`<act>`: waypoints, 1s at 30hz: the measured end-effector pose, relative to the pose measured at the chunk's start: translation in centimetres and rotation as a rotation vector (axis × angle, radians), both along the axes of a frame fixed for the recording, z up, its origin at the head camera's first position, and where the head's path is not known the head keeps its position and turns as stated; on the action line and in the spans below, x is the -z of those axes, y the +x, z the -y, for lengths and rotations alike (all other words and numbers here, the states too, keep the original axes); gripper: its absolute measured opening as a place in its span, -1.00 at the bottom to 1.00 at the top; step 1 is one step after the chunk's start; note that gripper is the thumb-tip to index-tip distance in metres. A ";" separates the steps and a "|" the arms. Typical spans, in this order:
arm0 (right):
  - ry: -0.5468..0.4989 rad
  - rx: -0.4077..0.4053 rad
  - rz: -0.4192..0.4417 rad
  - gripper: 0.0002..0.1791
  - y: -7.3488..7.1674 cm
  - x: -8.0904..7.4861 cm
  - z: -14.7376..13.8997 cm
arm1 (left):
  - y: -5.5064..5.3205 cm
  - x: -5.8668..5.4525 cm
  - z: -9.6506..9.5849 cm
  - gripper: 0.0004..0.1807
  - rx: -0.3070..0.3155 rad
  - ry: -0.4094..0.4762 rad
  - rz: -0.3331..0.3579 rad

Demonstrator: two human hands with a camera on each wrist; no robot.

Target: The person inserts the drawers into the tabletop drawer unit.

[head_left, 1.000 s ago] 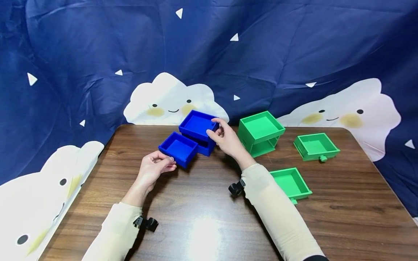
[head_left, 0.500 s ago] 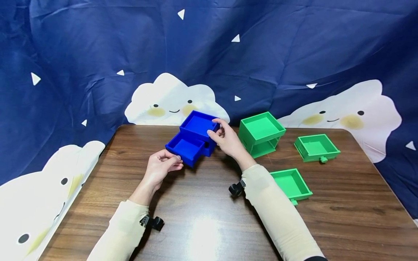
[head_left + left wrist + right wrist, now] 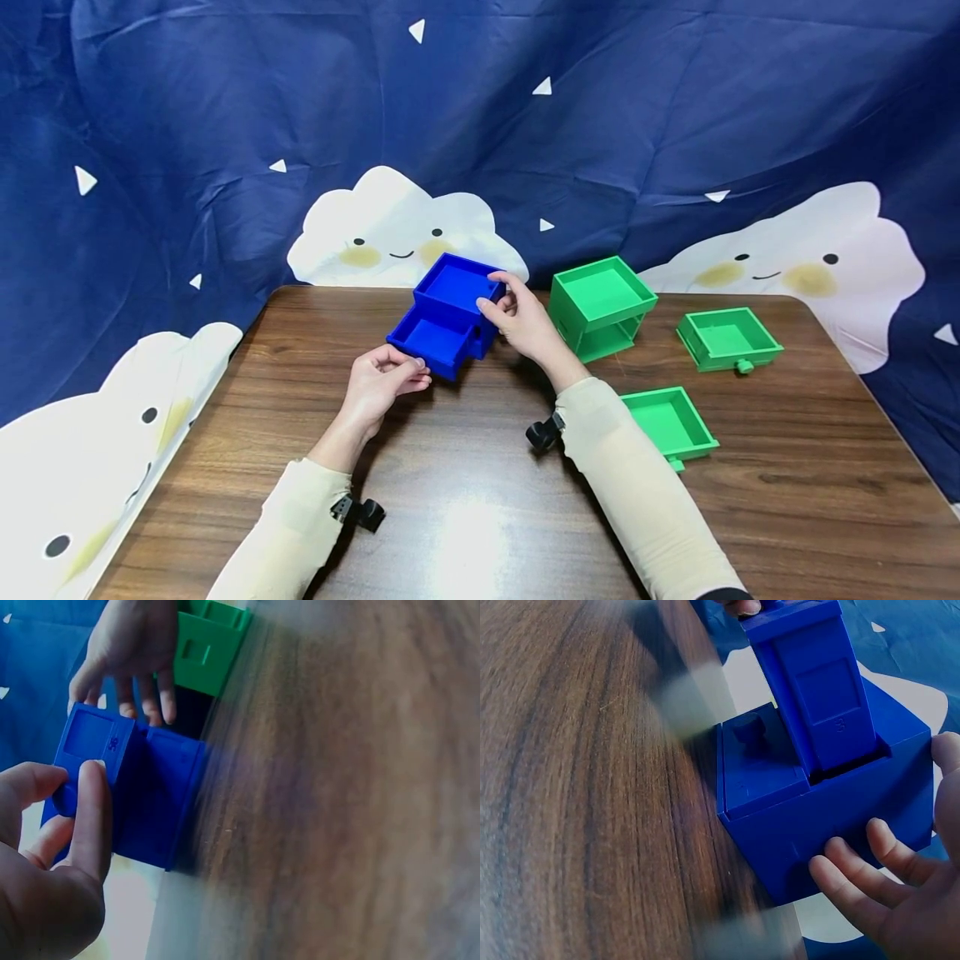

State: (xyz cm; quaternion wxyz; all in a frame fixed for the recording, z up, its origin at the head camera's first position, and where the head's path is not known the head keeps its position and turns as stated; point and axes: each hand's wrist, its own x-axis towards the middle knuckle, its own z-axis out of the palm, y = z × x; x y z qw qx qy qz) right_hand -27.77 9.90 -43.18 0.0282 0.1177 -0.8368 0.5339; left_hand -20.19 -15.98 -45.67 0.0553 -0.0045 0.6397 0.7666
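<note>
A blue drawer (image 3: 437, 360) is partly inside the upper slot of a small blue cabinet (image 3: 455, 282) and sticks out toward the front left. My left hand (image 3: 381, 385) pinches the drawer's round knob (image 3: 65, 801) between thumb and fingers. Below that slot, a lower drawer with its own knob (image 3: 748, 729) sits flush in the cabinet. My right hand (image 3: 527, 323) steadies the cabinet from the right, thumb and forefinger at its top rim. In the right wrist view, fingertips (image 3: 838, 849) of that hand lie along the cabinet's side wall.
A green cabinet (image 3: 602, 292) with an open front stands right of the blue one. Two green drawers lie apart from it: one (image 3: 727, 337) farther right, another (image 3: 675, 425) partly behind my right sleeve. The wooden table (image 3: 465, 467) ends at a patterned blue cloth (image 3: 480, 125).
My left hand has moved right with the blue drawer, which was in front of the cabinet and now sits partly in its upper slot. The right hand stays at the cabinet.
</note>
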 end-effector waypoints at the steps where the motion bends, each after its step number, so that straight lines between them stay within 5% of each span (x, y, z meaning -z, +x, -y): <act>1: 0.000 -0.001 0.001 -0.43 0.0 0.0 0.0 | 0.0 0.0 0.0 -0.79 -0.001 0.002 -0.001; 30: -0.028 -0.007 0.010 -0.42 -0.1 -0.1 0.0 | -0.4 -0.4 -0.5 -0.79 0.027 -0.062 0.000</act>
